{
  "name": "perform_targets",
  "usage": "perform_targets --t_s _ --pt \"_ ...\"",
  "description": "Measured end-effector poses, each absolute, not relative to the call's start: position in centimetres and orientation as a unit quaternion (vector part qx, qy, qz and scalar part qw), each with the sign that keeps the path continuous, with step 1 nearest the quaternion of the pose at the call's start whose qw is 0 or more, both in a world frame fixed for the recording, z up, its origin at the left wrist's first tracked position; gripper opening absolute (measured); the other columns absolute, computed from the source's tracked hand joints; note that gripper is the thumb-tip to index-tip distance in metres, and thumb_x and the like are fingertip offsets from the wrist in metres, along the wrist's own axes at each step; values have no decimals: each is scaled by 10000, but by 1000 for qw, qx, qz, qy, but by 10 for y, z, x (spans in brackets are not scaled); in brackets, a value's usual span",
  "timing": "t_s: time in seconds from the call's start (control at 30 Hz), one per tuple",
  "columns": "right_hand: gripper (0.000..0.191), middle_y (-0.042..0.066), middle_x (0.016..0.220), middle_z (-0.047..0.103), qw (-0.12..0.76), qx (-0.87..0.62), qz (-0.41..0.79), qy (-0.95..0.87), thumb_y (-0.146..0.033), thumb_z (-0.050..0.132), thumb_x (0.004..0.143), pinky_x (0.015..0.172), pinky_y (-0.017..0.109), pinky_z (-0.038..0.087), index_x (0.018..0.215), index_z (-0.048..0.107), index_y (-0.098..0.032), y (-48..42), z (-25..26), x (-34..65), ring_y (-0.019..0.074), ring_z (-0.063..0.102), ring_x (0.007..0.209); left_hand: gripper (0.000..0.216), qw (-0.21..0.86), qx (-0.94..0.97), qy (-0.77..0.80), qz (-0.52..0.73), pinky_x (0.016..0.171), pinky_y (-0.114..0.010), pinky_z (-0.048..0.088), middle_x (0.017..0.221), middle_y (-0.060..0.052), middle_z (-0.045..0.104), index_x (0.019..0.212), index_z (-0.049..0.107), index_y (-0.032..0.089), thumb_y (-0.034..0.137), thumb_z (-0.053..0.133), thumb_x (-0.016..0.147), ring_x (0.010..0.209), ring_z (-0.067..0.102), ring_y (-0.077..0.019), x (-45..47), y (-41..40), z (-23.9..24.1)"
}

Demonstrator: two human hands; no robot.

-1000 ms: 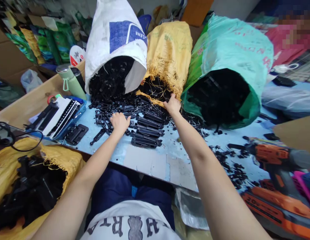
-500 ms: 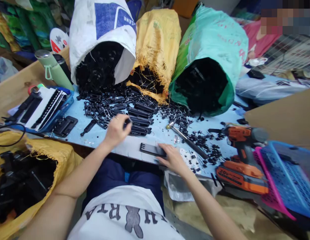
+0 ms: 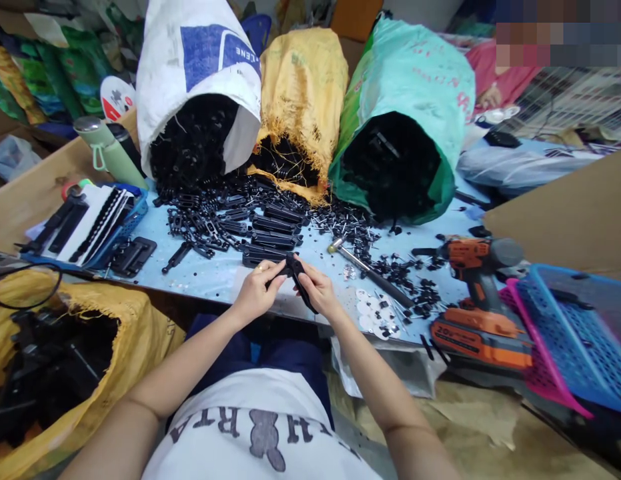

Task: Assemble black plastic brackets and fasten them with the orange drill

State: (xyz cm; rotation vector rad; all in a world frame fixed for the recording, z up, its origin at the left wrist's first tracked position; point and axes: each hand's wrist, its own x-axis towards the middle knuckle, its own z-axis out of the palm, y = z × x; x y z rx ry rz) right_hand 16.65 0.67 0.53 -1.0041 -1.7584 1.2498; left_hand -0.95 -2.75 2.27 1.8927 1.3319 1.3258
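Both hands meet over the near edge of the pale blue table (image 3: 215, 270). My right hand (image 3: 317, 292) grips a flat black plastic part (image 3: 301, 285) that slants down between the fingers. My left hand (image 3: 257, 290) pinches a small black piece (image 3: 283, 267) against the top end of that part. Just beyond the hands lies a heap of black plastic parts (image 3: 240, 220), some stacked in a row. It spills from a white sack (image 3: 200, 73) and a yellow sack (image 3: 303, 87); a green sack (image 3: 405, 113) lies to their right.
A hammer (image 3: 367, 270) and an orange cordless drill (image 3: 477, 293) lie right of my hands among small black bits. Blue and pink baskets (image 3: 575, 333) sit far right. A blue tray of parts (image 3: 97, 223) and a green bottle (image 3: 107, 153) stand left. An open yellow sack (image 3: 90, 347) sits by my left knee.
Both hands pulled back from the heap to the near table edge. The right hand lifted the flat black part off the table, and the left hand brought its small piece against it.
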Motion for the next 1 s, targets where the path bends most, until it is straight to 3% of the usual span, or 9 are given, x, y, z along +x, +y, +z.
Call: perform_targets --t_s 0.1,0.2,0.37,0.53,0.67,0.77,0.87,0.93,1.0 --pt "453 27 863 545 377 -358 410 -750 -416 479 886 529 257 541 1320 485 -286 5 7 172 101 546 615 317 217 688 490 489 767 -276 500 890 -63 595 1175 600 167 255 482 894 827 586 -138 0 -32 24" --pt "474 50 915 551 416 -375 378 -737 -430 407 915 523 259 538 1364 428 -279 -5 9 162 108 550 612 332 165 636 516 550 771 -270 501 945 -70 576 1217 566 187 256 435 921 861 583 -131 14 -37 23" --pt "525 94 958 605 452 -407 299 -735 -462 351 924 684 323 534 1396 386 -234 -19 5 140 178 590 754 324 113 634 498 581 797 -282 505 975 -77 580 1209 563 188 249 408 931 903 584 -136 19 -34 20" --pt "507 90 1073 606 322 -402 239 -823 -446 334 935 748 314 502 1398 374 -243 2 -4 145 189 596 889 355 160 574 579 557 823 -331 510 1041 -107 576 1242 507 173 282 349 943 958 595 -174 16 -35 -1" --pt "438 77 1190 566 250 -506 118 -817 -439 347 931 891 327 443 1295 500 -249 74 5 188 203 524 1073 506 160 593 647 451 893 -414 481 1236 -169 481 1373 333 168 210 438 880 1115 532 -248 14 -44 -12" --pt "408 137 1214 527 254 -640 13 -725 -366 346 935 948 364 379 1241 517 -157 148 16 239 237 437 1153 509 100 762 570 289 1055 -549 285 1353 -130 427 1296 457 222 105 485 801 1311 323 -307 7 -39 -7" --pt "431 195 1254 461 227 -790 -49 -568 -288 451 885 933 417 359 1272 439 -98 208 21 288 288 393 1169 439 88 875 453 146 1073 -617 159 1152 -81 595 1188 553 251 56 429 815 1207 446 -260 0 -24 0" --pt "510 227 1269 438 210 -849 -39 -484 -229 503 844 938 439 342 1307 374 -60 232 22 313 309 384 1180 435 94 900 414 99 1079 -589 169 1035 -66 632 1180 555 232 44 412 814 1094 521 -218 -3 -16 5" --pt "583 243 1276 438 202 -868 8 -453 -167 526 812 952 442 328 1342 318 -41 244 22 332 314 387 1192 453 106 912 389 82 1083 -532 204 1072 -60 615 1209 527 225 67 458 790 1096 511 -206 -4 -12 8"
